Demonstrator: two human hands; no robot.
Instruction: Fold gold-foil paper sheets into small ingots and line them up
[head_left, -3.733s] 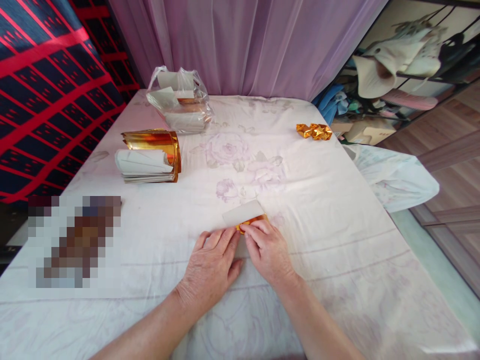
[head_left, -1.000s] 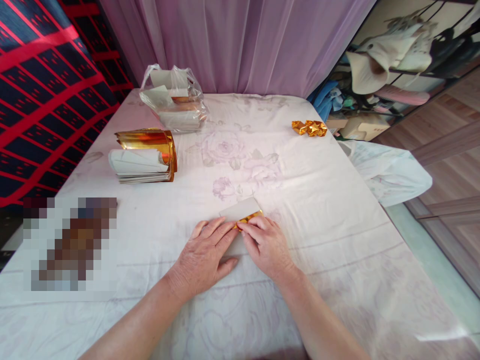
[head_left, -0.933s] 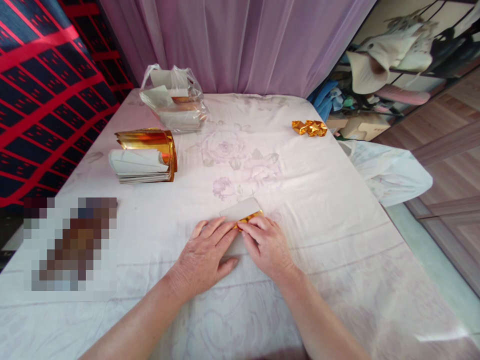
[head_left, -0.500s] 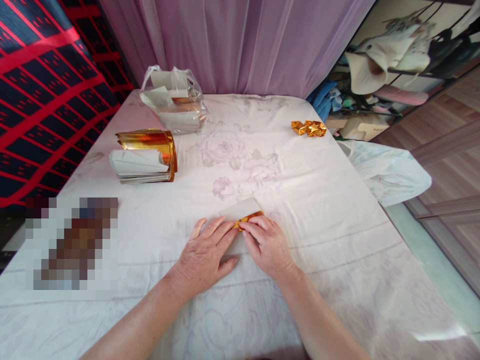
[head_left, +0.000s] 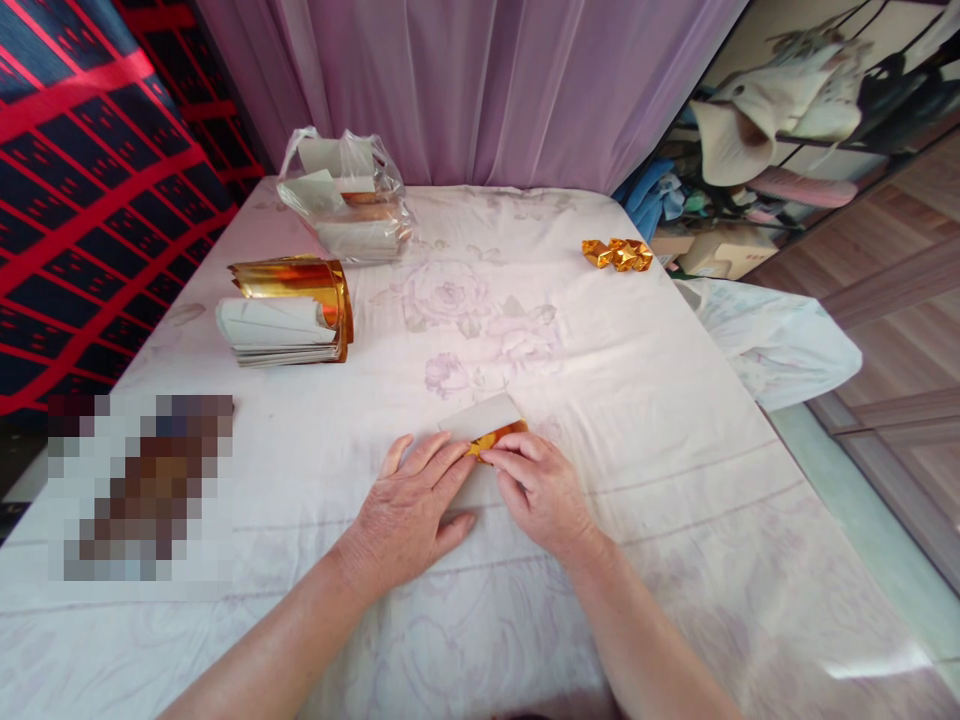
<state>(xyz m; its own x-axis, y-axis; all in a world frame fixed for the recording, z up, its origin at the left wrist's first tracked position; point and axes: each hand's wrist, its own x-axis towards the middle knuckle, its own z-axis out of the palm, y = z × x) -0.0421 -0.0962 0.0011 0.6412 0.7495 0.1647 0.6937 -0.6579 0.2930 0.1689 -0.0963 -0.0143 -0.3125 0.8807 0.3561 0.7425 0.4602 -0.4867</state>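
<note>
- left hand (head_left: pixel 405 515) spread flat on the paper (head_left: pixel 489 414)
- right hand (head_left: pixel 549 500) at its near edge, can't tell if pinching
- gold bits (head_left: pixel 618 255) near worktop (head_left: pixel 652 400) edge, roomy gap between

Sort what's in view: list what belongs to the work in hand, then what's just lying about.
Work in hand:
gold-and-white sheet, touched by left hand and right hand
probably bent stack of gold-and-white sheets
probably clear plastic bag of sheets
probably folded gold pieces

Seemingly just lying about:
off-white hat
cardboard box
white bag at right

Pixelated patch at left: cannot tell.
</note>
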